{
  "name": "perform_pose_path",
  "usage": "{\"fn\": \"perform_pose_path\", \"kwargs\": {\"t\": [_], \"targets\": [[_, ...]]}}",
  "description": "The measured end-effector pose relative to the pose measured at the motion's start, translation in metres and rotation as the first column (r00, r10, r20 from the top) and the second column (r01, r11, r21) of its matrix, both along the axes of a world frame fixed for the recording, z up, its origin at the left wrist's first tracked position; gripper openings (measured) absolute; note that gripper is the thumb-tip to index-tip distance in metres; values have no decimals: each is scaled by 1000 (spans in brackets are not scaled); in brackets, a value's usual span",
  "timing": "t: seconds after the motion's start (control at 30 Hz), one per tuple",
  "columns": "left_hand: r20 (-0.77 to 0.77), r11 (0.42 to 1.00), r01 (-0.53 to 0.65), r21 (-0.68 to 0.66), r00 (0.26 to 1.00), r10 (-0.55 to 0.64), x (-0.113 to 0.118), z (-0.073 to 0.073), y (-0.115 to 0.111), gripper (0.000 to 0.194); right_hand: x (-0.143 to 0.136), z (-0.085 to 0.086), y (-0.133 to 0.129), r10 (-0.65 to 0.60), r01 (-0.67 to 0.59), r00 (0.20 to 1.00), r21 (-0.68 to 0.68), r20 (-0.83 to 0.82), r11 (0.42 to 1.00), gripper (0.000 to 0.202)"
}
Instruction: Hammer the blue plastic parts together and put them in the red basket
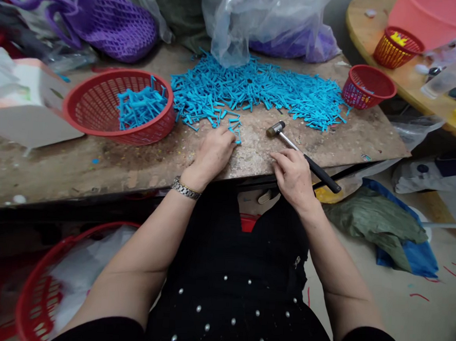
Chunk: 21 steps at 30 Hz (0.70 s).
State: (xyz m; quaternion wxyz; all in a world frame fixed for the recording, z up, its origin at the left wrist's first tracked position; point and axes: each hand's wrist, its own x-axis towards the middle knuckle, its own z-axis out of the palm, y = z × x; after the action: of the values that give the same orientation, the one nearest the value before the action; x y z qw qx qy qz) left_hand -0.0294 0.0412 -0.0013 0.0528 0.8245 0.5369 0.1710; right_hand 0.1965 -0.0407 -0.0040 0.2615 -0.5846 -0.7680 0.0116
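Most pegs point(313, 101) are remaining on the desk point(77, 166); fewer are filling the big basket point(95, 100). My left hand point(215, 152) is resting by pegs, right hand point(295, 177) by the hammer point(322, 173); I cannot tell either grip.

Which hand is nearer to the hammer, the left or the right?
Right. The right hand is just beside the hammer; the left hand is farther off, by the blue pieces.
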Motion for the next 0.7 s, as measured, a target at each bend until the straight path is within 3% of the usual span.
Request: {"fn": "perform_pose_path", "kwargs": {"t": [0.2, 0.37, 0.6, 0.7], "targets": [[53, 975, 180, 132, 981, -189, 2, -11, -4, 16, -6, 2, 11, 94, -85, 991, 93, -93, 992, 38], [85, 919, 348, 184, 926, -368, 5, -7, -15, 19, -12, -1, 20, 234, -227, 969, 91, -78, 970, 38], [362, 911, 397, 113, 837, -410, 4, 0, -20, 16, -9, -5, 25, 312, -311, 940, 30, -138, 950, 25], [520, 927, 371, 52, 782, -343, 8, 1, -22, 13, -10, -4, 24, 331, -336, 912, 23, -241, 942, 20]]}}
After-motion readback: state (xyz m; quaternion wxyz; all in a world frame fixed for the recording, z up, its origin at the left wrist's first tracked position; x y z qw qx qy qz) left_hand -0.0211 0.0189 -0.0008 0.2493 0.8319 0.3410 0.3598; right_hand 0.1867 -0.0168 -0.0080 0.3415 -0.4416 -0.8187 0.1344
